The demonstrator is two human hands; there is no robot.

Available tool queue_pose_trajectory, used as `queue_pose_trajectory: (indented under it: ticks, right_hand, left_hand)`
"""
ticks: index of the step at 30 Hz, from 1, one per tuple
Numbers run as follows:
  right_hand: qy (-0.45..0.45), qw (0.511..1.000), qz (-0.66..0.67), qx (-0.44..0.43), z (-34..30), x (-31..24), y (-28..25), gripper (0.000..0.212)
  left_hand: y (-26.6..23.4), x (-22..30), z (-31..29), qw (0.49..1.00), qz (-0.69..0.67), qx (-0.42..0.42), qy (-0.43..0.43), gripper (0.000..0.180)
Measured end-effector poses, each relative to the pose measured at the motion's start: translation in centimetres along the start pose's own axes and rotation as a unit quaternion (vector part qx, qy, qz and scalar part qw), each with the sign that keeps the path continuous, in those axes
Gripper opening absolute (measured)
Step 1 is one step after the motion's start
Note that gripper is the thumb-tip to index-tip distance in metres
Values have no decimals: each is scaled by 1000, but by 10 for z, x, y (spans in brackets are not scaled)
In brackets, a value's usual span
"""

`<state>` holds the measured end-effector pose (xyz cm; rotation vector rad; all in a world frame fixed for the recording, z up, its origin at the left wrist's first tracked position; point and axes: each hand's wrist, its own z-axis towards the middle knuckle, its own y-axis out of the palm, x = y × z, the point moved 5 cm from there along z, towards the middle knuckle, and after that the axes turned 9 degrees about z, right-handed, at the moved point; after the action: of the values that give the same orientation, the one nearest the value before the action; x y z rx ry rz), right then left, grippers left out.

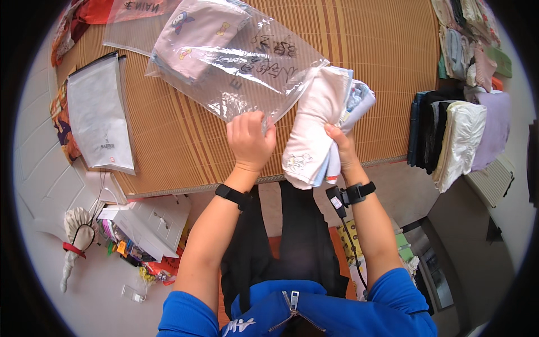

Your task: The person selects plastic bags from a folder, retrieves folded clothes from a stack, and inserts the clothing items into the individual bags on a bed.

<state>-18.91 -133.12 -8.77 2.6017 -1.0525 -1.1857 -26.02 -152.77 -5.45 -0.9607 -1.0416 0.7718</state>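
Note:
My left hand (251, 140) is closed on the near edge of a clear plastic bag (264, 73) with dark handwriting on it. Inside the bag's far left part lies a folded pink cloth (196, 36) with small cartoon prints. In my right hand (343, 147) is a bundle of folded clothes (317, 123): pale pink outside, with light blue and patterned layers showing at its right side. My fingers wrap round its right edge. The bundle's far end meets the bag's right end; whether it is inside the opening I cannot tell.
A bamboo mat (370, 67) covers the bed in front of me. At its left lies a flat white zip bag (100, 112). Folded clothes (460, 135) are stacked at the right edge, with more garments behind. A white drawer cabinet (149, 224) stands at lower left.

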Motion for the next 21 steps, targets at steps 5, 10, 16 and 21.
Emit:
queue_pose_trajectory:
  ticks: [5,10,16,21]
  right_hand:
    - [-41,997,-61,-12,-1,-1,22,67]
    - [-86,991,-85,50,-6,12,23,75]
    - [-142,981,-71,110,28,3,35,74]
    - [-155,974,-82,144,34,-2,44,74]
  left_hand:
    - [-15,4,13,998,-46,-22,-36,21]
    - [-19,9,15,997,-62,-6,-41,22]
    - [-13,2,5,998,-45,-30,-31,20]
    - [-8,-8,-1,997,-37,-53,-49,22]
